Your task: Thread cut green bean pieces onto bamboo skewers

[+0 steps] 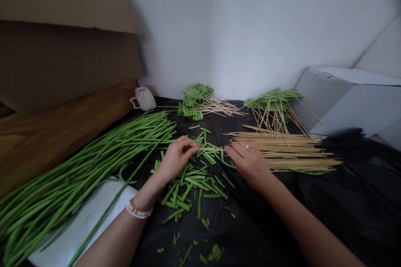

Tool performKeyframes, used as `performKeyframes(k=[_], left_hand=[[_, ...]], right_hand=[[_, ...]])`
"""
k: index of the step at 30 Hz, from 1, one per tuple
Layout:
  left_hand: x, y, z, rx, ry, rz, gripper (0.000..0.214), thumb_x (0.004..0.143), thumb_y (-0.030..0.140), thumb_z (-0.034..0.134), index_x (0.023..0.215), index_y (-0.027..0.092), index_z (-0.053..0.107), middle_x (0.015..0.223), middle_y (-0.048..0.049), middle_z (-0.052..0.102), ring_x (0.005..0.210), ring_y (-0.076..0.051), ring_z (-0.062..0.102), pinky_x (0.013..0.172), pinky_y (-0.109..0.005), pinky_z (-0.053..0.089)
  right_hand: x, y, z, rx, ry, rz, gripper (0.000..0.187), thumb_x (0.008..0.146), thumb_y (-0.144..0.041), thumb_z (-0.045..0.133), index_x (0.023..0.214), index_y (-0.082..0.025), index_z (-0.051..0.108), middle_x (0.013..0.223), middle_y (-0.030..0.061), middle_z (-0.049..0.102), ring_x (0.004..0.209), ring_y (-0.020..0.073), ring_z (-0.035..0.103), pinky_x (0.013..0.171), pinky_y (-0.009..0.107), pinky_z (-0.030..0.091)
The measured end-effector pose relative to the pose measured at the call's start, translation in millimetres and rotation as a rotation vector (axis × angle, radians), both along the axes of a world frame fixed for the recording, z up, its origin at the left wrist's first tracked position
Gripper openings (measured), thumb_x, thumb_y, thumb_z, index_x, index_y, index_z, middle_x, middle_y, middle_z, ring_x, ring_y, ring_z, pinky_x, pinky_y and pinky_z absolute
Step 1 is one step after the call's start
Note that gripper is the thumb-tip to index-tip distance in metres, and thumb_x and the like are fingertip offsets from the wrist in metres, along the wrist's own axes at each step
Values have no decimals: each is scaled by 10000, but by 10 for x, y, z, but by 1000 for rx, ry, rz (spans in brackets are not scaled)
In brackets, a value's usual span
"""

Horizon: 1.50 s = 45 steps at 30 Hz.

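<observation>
A thin bamboo skewer [211,149] runs level between my two hands over a pile of cut green pieces [188,181]. My left hand [180,154] pinches its left end between thumb and fingertips. On the other end, the fingers of my right hand [250,162] are closed, with the fingertips partly hidden. A curved green piece [226,162] lies just below the right fingertips. To the left, long green stems that look like garlic scapes [94,162] are heaped. Loose bamboo skewers [294,150] lie in rows right of and behind my right hand.
Two stacks of skewered green pieces [196,98] [272,100] lie along the wall. A white mug [145,98] stands at the back left, near a cardboard box [69,46]. At the right is a white box [347,100]. Black plastic sheeting [250,225] covers the work surface.
</observation>
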<state>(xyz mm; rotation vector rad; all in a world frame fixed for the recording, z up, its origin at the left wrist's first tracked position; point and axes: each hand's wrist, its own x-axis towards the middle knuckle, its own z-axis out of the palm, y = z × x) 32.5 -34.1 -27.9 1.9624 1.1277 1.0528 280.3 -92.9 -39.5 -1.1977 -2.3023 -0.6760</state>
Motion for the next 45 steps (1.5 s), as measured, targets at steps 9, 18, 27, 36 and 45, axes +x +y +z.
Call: performKeyframes(k=[9,18,27,36,45], left_hand=[[-249,176,126,-160,-731,425,405,685,383,740,1020,225,577,784,25,613,643,-90,567,606,-195,421],[-201,131,50,-195,-43,148,188,653,367,724,661,181,695,621,-14,639,578,-148,503,586,-253,368],[-447,191,4,-76,338,215,55,619,191,691,650,235,704,604,-4,629,566,-176,505,574,-269,312],[-425,211,-145,66,220,256,254,650,87,670,835,245,744,808,-58,646,798,-241,580,826,-324,408],[-369,242,-268,161,696,185,412,827,104,461,1181,166,662,1131,-147,662,1063,-285,583,978,-432,405]], right_hand=[[328,59,105,31,327,-321,294,931,-220,398,1091,-191,643,875,85,682,808,215,604,748,351,426],[179,-19,139,42,753,-112,351,934,-228,376,1188,-264,615,888,35,709,832,174,667,822,351,515],[196,2,34,217,395,-6,573,891,-91,402,1439,-256,376,1293,79,595,1185,204,550,1006,382,430],[154,-76,121,389,121,-197,297,868,-154,534,1102,-301,642,1139,49,669,1143,232,537,937,399,400],[-44,-97,179,332,-12,-66,211,883,-124,532,1060,-142,645,899,55,685,943,174,581,951,373,378]])
